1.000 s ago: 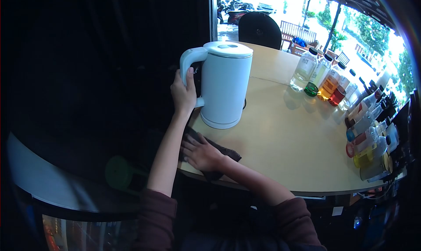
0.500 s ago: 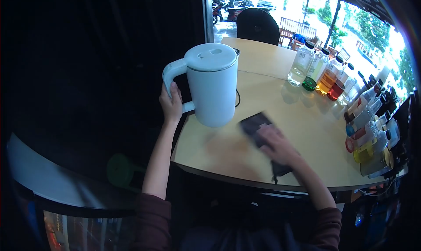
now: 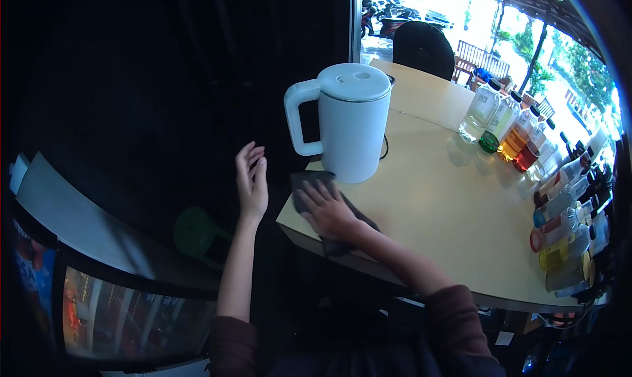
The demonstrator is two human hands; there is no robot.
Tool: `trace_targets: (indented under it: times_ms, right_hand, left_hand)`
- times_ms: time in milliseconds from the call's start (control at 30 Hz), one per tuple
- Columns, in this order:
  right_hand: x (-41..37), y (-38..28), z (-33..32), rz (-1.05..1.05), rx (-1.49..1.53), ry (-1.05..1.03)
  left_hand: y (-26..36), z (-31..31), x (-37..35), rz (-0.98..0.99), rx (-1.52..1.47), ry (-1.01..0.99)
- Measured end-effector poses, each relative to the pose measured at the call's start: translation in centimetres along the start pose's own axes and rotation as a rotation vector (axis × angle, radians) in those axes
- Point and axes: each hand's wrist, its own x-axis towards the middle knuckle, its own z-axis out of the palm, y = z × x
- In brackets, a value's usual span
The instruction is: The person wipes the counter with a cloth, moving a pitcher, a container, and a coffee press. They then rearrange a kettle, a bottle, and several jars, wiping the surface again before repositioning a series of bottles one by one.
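Observation:
A white kettle [image 3: 354,130] stands upright on the light wooden table [image 3: 434,225], its handle towards the left. My left hand [image 3: 253,183] is in the air left of the table's edge, below the handle and apart from it, with loosely spread fingers and nothing in it. On a dark cloth [image 3: 339,246] at the table's left front corner lies my right hand [image 3: 326,209], palm down with fingers spread. The cloth reaches over the front edge and lies just in front of the kettle's base.
Bottles with clear, green, orange and red liquids [image 3: 515,136] line the far right side. More bottles and jars [image 3: 565,245] crowd the right edge. A black chair [image 3: 423,50] stands behind the table. A green stool [image 3: 194,232] is low on the left.
My left hand has let go of the kettle's handle and moved away. My right hand and the cloth have moved left to the table's corner. The view has shifted.

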Motion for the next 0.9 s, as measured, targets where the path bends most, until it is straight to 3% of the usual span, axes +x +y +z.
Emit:
trace_targets:
  times_ms: [67,133,233,400,500,533,567,600,667,733,767,833,900]
  right_hand:
    - [1.6,-1.2,0.5,-0.027,-0.006,0.006]
    - [1.2,-1.8,-0.4,-0.286,0.067,-0.155]
    - [-2.6,-1.8,-1.8,-0.43,-0.055,-0.205]
    - [-14.5,3.0,-6.0,-0.373,0.18,-0.151]
    - [-22.6,8.3,-10.8,-0.099,0.185,-0.144]
    - [-25.1,10.8,-11.9,0.006,0.149,-0.122]
    - [-27.1,13.4,-13.5,0.208,0.314,-0.047]
    - [-30.0,16.2,-12.8,0.383,0.025,0.028]
    - [-33.5,20.6,-12.7,0.771,-0.202,0.223]
    - [-32.0,18.9,-13.7,0.779,-0.133,0.13]
    - [-30.4,17.8,-13.7,0.78,-0.058,0.034]
    - [-27.7,15.0,-9.8,0.285,-0.207,-0.103]
    - [-24.3,10.1,-10.6,0.067,0.003,-0.066]
  left_hand:
    - [0.8,-0.8,-1.2,-0.005,-0.001,0.044]
    - [1.8,-0.3,-2.0,0.028,-0.017,0.081]
    - [3.3,2.7,-3.4,0.088,-0.094,0.126]
    - [4.7,9.5,-5.8,0.156,-0.241,-0.03]
    - [4.1,13.6,-6.2,0.067,-0.267,-0.217]
    - [4.5,14.8,-5.9,0.072,-0.129,-0.335]
    - [4.9,15.8,-5.6,0.078,0.012,-0.452]
    - [4.5,16.6,-5.5,0.082,0.005,-0.459]
    - [3.0,18.4,-5.5,0.151,0.266,-0.705]
    - [1.9,19.2,-5.7,0.15,0.348,-0.756]
    - [1.5,19.5,-5.7,0.143,0.436,-0.805]
    - [1.6,19.8,-5.6,0.134,0.477,-0.813]
    - [1.9,19.8,-5.1,0.057,0.502,-0.859]
